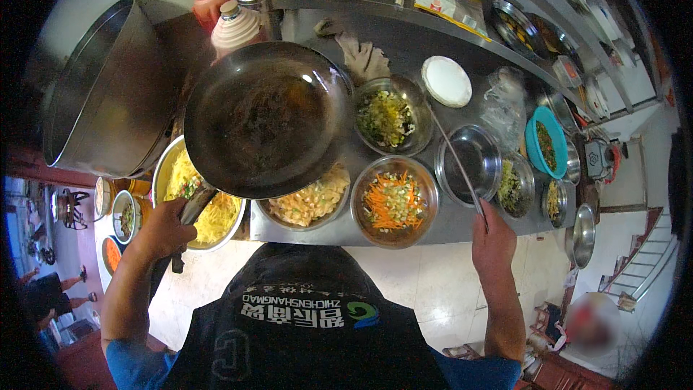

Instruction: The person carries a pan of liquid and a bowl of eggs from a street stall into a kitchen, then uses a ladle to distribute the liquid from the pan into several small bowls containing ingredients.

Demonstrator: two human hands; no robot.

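Observation:
My left hand (167, 227) grips the handle (197, 203) of a large dark wok (265, 119). The wok is held over the counter, its worn inner surface facing me, and covers part of a basin of yellow shreds (216, 222) and part of a bowl of pale battered-looking food (311, 200). In my right hand (492, 235) is the thin metal handle of a long utensil (457, 160). It slants up and left to the rim of a metal bowl of chopped greens (387, 119); its head is hard to make out. Nearby sits a bowl of carrot shreds and chopped scallion (395, 203).
A steel basin (470, 165), white plates (446, 81), a plastic bag (503, 103) and a turquoise bowl (546, 141) stand to the right. Overhead runs a metal shelf (346, 2). Thermos flasks (238, 30) and a big metal pot (113, 97) are at left.

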